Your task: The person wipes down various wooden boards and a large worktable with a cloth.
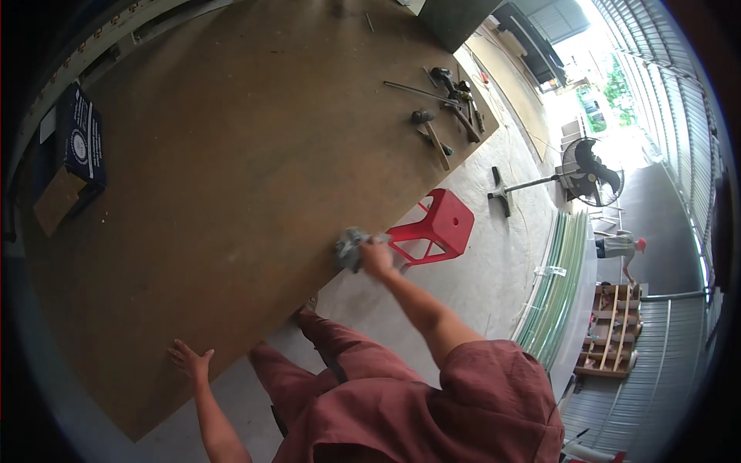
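My right hand (376, 257) grips a crumpled grey-green rag (352, 248) at the edge of a wide brown board tabletop (208, 177). The fingers are wrapped into the cloth and slightly blurred. Further along the same edge, my left hand (191, 361) rests on the board with its fingers spread, holding nothing. Just beyond my right hand, a red plastic stool (446, 224) stands on the floor beside the table.
A hammer (432, 139), a drill (444, 79) and other tools lie near the board's far right edge. A dark blue box (83, 147) sits at the left. On the floor stand a pedestal fan (583, 174) and stacked greenish sheets (557, 282). A person (617, 245) is in the background.
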